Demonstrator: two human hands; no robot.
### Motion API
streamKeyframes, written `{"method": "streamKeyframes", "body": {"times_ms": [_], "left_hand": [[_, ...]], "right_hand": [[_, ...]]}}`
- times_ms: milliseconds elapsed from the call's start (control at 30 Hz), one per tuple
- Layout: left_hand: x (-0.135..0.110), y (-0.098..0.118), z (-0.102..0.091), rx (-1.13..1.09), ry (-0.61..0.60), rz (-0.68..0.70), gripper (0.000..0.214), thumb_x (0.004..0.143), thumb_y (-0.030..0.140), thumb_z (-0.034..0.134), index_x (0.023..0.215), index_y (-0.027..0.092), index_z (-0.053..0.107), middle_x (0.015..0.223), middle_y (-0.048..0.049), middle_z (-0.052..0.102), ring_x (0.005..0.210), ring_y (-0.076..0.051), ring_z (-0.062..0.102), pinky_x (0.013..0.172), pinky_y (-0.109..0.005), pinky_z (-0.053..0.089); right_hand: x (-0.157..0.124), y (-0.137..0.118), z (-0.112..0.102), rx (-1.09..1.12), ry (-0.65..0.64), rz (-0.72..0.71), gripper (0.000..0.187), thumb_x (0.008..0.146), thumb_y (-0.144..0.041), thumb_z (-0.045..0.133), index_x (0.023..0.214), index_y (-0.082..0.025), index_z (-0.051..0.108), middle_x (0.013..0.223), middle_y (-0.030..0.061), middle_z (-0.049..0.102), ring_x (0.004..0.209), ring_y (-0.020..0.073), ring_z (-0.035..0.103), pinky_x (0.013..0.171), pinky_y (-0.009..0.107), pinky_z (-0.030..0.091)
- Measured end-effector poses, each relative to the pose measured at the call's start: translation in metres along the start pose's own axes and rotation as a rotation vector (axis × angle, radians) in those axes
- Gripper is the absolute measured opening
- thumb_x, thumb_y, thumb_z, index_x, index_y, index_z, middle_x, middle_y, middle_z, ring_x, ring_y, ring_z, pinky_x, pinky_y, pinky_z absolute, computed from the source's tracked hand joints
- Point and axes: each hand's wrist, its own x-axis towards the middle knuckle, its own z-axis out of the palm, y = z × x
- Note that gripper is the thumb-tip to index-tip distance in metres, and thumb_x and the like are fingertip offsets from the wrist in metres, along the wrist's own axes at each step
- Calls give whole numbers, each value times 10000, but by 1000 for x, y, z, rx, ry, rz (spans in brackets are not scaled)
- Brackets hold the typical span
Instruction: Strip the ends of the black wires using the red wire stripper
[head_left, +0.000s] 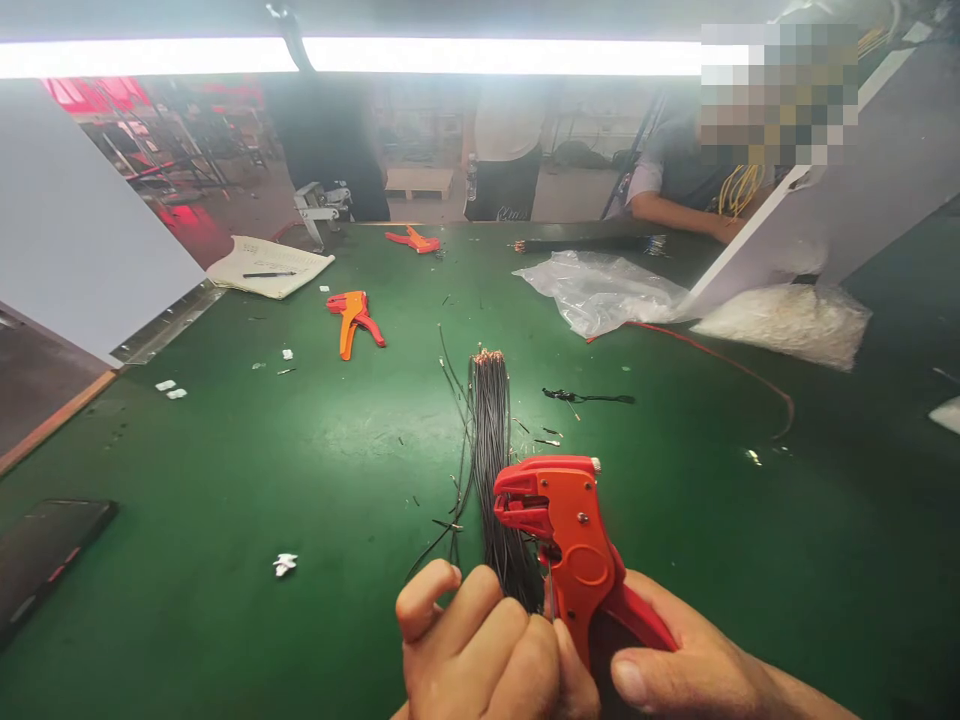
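Observation:
In my right hand [697,650] is an orange and red wire stripper [581,550], its jaws pointing left. My fingers wrap its handles, partly out of sight. My left hand [487,650] is closed, with thumb and fingertip pinching a thin black wire [552,590] that stands up into the notch below the stripper's jaws. Behind both hands lies a long bundle of black wires [491,430], with bare copper ends at the far side. A few loose wires spread to its left. The bundle's near end is hidden by my hands.
Two more strippers lie beyond: one stripper [354,322] left, another stripper [414,240] at the far edge. Around are a notebook [262,265] with a pen, a phone [52,560], plastic bags [600,290], a black cable piece [589,397] and scraps. A person's arm [679,212] rests far right.

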Motion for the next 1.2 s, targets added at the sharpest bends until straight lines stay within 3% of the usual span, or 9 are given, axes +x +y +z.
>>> {"method": "streamKeyframes", "body": {"times_ms": [100, 267, 333, 400, 467, 567, 767, 933, 1200], "left_hand": [[-2, 6, 9, -16, 98, -52, 287, 665, -2, 515, 538, 203, 357, 403, 109, 268, 437, -96, 227, 667, -323, 266], [-2, 5, 8, -42, 121, -24, 259, 595, -22, 479, 524, 195, 356, 399, 107, 270, 446, -97, 218, 657, -321, 265], [1, 1, 1, -37, 61, 1, 265, 606, -27, 486, 534, 198, 365, 401, 110, 293, 446, -99, 235, 661, -320, 274], [3, -3, -7, -36, -174, 126, 250, 638, -14, 542, 570, 203, 436, 431, 109, 382, 469, -101, 305, 681, -321, 298], [3, -7, -10, -23, -225, 157, 246, 661, -17, 568, 594, 200, 471, 443, 106, 411, 486, -104, 332, 694, -326, 305], [-1, -8, -5, -32, -90, 141, 283, 742, 17, 539, 568, 205, 417, 427, 102, 343, 477, -108, 285, 684, -327, 288], [-7, -5, 7, -52, -24, 76, 305, 804, 36, 506, 567, 204, 411, 430, 96, 313, 479, -112, 262, 684, -335, 277], [-6, -6, 5, -53, -86, 101, 283, 768, 30, 539, 583, 203, 412, 440, 99, 351, 476, -106, 279, 686, -337, 287], [-4, -8, -2, -88, -170, 99, 283, 760, 19, 574, 591, 201, 439, 451, 102, 376, 467, -100, 299, 694, -343, 274]], "right_hand": [[-2, 1, -1, 1, 5, 8, 378, 765, -470, 734, 944, -152, 638, 844, 44, 565, 768, 191, 488, 755, 342, 391], [-2, 4, 1, 44, 28, -13, 350, 798, -442, 736, 923, -147, 596, 826, 38, 538, 766, 178, 474, 731, 315, 381], [-1, 7, 2, 79, 30, -24, 348, 824, -445, 725, 916, -139, 586, 787, 34, 530, 717, 161, 471, 701, 308, 380], [-1, 12, 1, 99, 15, -38, 355, 843, -458, 717, 898, -131, 590, 757, 26, 523, 662, 137, 457, 667, 295, 377], [-2, 17, -1, 123, 2, -60, 358, 852, -466, 717, 878, -132, 590, 733, 12, 516, 620, 114, 443, 648, 282, 375], [-3, 21, -3, 158, 3, -68, 365, 862, -469, 726, 904, -136, 584, 720, -5, 512, 600, 93, 456, 622, 248, 372], [-6, 25, -3, 103, 78, -45, 484, 810, -586, 752, 907, -142, 584, 668, -20, 514, 554, 74, 435, 561, 213, 365], [-9, 34, -3, 87, 240, 13, 572, 781, -687, 713, 982, -161, 615, 593, -56, 509, 457, 64, 382, 591, 255, 432], [-9, 35, -7, 40, 181, 51, 601, 776, -763, 646, 869, -173, 586, 507, -69, 453, 401, 70, 320, 454, 232, 341]]}}
